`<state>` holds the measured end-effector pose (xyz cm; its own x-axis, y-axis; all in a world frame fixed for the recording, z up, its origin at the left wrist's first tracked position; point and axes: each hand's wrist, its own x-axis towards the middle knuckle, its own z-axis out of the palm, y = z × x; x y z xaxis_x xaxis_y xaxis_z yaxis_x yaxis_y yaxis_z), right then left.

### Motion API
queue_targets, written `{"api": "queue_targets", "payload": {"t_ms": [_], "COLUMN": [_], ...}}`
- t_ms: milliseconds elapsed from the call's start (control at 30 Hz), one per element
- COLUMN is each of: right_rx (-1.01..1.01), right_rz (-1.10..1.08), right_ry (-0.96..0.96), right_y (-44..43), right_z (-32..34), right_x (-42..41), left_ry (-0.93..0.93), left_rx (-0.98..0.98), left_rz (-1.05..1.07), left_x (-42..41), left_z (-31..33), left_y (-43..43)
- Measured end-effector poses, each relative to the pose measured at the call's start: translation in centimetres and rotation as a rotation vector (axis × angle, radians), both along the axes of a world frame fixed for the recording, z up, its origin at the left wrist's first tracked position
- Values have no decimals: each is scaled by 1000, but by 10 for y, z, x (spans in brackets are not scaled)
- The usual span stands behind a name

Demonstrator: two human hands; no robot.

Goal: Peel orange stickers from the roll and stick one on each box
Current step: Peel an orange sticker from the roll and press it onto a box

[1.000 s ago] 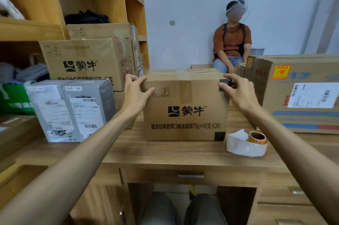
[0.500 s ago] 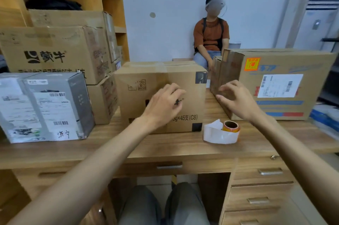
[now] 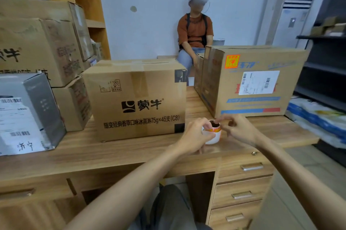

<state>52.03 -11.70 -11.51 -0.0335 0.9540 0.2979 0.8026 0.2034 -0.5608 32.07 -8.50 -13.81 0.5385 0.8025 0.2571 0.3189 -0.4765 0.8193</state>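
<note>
The sticker roll (image 3: 214,132), orange on white backing, stands on the wooden desk (image 3: 116,153) in front of the boxes. My left hand (image 3: 194,136) grips its left side, fingers curled over the top. My right hand (image 3: 237,129) pinches the roll's upper right edge with thumb and forefinger. Just behind the roll sits a brown carton with black print (image 3: 138,98), no orange sticker showing on its front. To the right, a bigger carton (image 3: 256,80) carries an orange sticker (image 3: 232,61) at its top left and a white shipping label.
Stacked cartons (image 3: 37,42) and a grey box with labels (image 3: 26,113) fill the desk's left side under wooden shelves. A seated person (image 3: 194,29) is behind the boxes against the wall. Desk drawers (image 3: 243,183) lie lower right; a dark rack (image 3: 325,61) stands far right.
Both hands left the brown carton and came down to the roll, which they now hold. The view swung right and lower.
</note>
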Motion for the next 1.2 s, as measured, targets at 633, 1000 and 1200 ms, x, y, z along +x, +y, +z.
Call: {"api": "queue_targets", "payload": {"t_ms": [633, 1000, 1200], "right_rx": [111, 287, 331], "right_rz": [-42, -177, -167], "right_ry": [-128, -262, -331], "right_y": [8, -8, -21], "right_z": [-26, -43, -50], "right_x": [-13, -33, -55], "left_ry": [175, 39, -102], "left_rx": [239, 87, -23], "left_rz": [9, 80, 129], "left_x": [-24, -27, -28], "left_z": [-16, -24, -34], "left_y": [32, 31, 32]}}
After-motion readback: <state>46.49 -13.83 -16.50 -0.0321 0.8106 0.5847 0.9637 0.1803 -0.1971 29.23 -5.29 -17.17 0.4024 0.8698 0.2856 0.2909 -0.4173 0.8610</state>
